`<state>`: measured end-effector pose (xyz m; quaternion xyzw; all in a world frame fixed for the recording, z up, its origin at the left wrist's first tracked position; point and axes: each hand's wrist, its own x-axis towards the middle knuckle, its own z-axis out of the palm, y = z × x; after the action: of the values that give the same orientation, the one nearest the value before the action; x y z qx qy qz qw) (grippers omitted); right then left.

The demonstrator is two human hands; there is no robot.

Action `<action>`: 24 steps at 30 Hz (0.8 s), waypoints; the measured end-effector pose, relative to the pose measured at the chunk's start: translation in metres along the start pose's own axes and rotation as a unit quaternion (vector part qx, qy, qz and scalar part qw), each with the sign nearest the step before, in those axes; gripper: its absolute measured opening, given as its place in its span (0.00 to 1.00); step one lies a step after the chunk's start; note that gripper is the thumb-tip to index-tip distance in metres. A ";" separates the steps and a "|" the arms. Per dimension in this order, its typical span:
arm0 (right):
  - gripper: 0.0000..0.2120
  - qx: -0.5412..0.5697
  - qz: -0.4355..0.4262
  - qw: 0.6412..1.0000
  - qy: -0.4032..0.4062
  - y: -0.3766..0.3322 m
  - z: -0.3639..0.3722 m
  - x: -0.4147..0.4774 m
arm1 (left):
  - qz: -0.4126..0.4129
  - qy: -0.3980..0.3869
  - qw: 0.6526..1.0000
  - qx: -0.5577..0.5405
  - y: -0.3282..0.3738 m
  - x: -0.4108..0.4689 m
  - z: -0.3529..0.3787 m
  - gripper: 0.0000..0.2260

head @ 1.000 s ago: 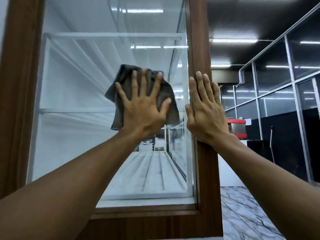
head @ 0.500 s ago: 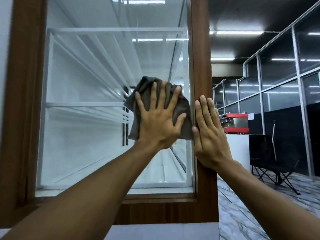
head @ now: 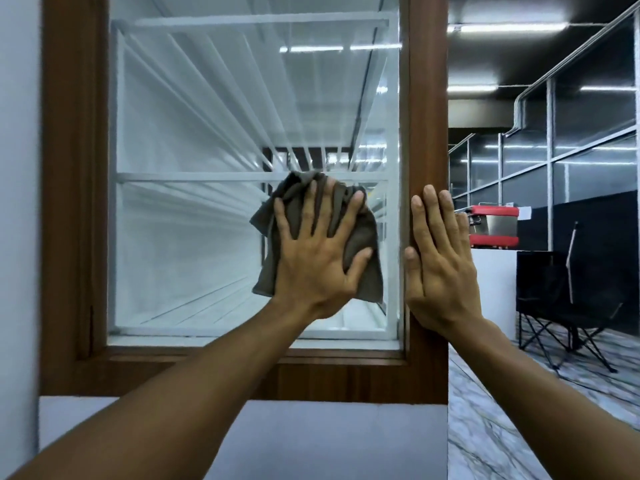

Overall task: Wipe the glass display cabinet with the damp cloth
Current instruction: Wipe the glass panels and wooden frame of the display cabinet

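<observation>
Glass display cabinet (head: 190, 254) in brown wooden frame (head: 72, 202): left hand (head: 313, 271) lies flat, fingers spread wide, pressing the grey cloth (head: 266, 268) against the pane right of centre, just below the middle shelf rail (head: 190, 176). Right hand (head: 438, 271) is flat too, fingers straight and close together, palm on the frame's right post, holding nothing. Further right, well apart: red machine (head: 491, 225) on a white counter (head: 495, 289), black folding chair (head: 554, 292) on marble floor (head: 502, 427).

a shop or café interior, it seems: a wood-framed glass display cabinet (head: 194, 133) at eleven o'clock, a red espresso machine (head: 493, 225) on a white counter (head: 491, 289) at three o'clock, metal-framed glass partitions (head: 588, 133) at two o'clock, a marble floor (head: 502, 427) at five o'clock.
</observation>
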<state>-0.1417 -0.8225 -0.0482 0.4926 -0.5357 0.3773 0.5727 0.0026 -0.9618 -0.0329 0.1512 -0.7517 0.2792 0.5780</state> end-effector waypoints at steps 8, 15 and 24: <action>0.32 0.015 0.005 1.000 0.007 -0.007 0.002 0.000 | 0.018 -0.011 1.000 0.016 -0.025 -0.054 0.003 0.35; 0.31 -0.046 -0.005 0.999 -0.010 -0.016 0.000 -0.021 | 0.073 -0.075 0.994 -0.035 0.048 -0.065 0.012 0.35; 0.33 -0.115 -0.037 0.992 -0.045 -0.024 0.000 -0.054 | -0.062 -0.075 0.995 -0.015 -0.012 -0.090 0.002 0.38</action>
<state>-0.1260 -0.8233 -0.1058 0.4595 -0.5820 0.2689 0.6147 0.0334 -0.9818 -0.1163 0.2094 -0.7859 0.2199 0.5386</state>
